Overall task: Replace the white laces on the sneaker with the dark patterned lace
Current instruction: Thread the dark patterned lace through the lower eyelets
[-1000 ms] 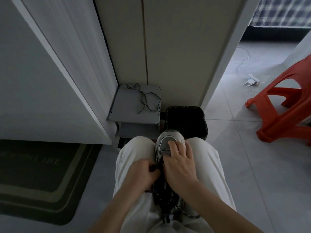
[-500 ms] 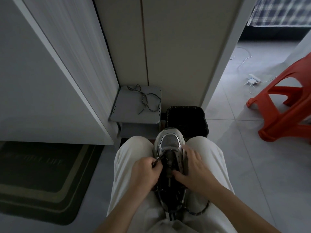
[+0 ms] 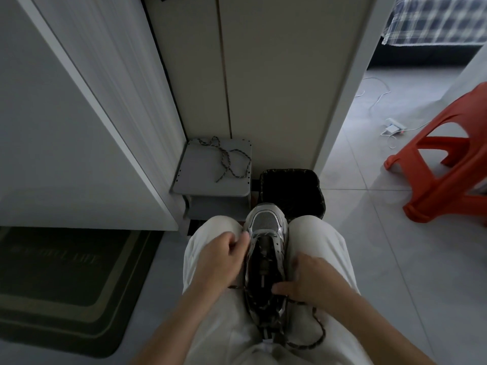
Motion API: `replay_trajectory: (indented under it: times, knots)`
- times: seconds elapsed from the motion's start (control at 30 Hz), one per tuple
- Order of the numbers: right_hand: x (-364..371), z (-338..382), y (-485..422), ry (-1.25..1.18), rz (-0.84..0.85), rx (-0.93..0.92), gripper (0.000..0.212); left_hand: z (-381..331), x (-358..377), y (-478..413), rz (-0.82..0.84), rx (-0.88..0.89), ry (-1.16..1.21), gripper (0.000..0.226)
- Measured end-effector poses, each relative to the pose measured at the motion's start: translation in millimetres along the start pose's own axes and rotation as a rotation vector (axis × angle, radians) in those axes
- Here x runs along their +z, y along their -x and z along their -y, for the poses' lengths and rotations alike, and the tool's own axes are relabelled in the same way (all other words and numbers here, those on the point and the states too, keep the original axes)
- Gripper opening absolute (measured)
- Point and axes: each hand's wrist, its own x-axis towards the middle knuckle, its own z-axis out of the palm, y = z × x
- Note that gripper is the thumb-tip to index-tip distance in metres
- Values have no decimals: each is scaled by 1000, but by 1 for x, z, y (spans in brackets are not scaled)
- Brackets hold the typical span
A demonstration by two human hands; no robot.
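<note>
A grey and silver sneaker (image 3: 266, 222) stands wedged between my knees, toe pointing away from me. A dark patterned lace (image 3: 320, 335) runs through its lower eyelets and loops out over my right thigh. My left hand (image 3: 221, 259) is at the sneaker's left edge near the toe, fingers curled and pinching what looks like the lace end. My right hand (image 3: 313, 280) grips the sneaker's right side, thumb lying across the opening. A second dark patterned lace (image 3: 229, 159) lies loose on the grey stool (image 3: 200, 185) ahead. No white lace shows.
A black lined bin (image 3: 290, 185) stands just beyond the sneaker's toe, right of the grey stool. White cabinet doors rise behind and to the left. A red plastic stool (image 3: 442, 169) and a power strip (image 3: 394, 126) are on the tiled floor at right. A dark doormat (image 3: 66, 285) lies at left.
My right hand slid from the top of the sneaker down to its right side near the heel. My left hand moved up toward the toe eyelets. More of the tongue now shows.
</note>
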Motion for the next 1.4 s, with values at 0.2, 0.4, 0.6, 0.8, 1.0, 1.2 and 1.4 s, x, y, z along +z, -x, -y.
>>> replay_trajectory:
  times: [0.2,0.4,0.6,0.8,1.0,1.2,1.4]
  knots:
    - [-41,-2,21,17,-58,-57,42,-55,-29,10,187,-141,782,35]
    - [-12,-7,38,278,-28,-139,48,-84,-66,24,243,86,1235,24]
    - [22,-8,48,292,-393,-330,46,-88,-74,27,82,69,1179,21]
    - [30,-6,51,239,-531,-380,43,-82,-84,35,46,90,1180,23]
    - [48,8,51,286,-177,-250,57,-86,-85,36,90,127,1140,28]
    - [-1,25,66,-405,-399,-371,27,-71,-62,39,-20,22,953,21]
    - [-45,56,71,-741,-463,-443,29,-81,-21,61,214,64,963,23]
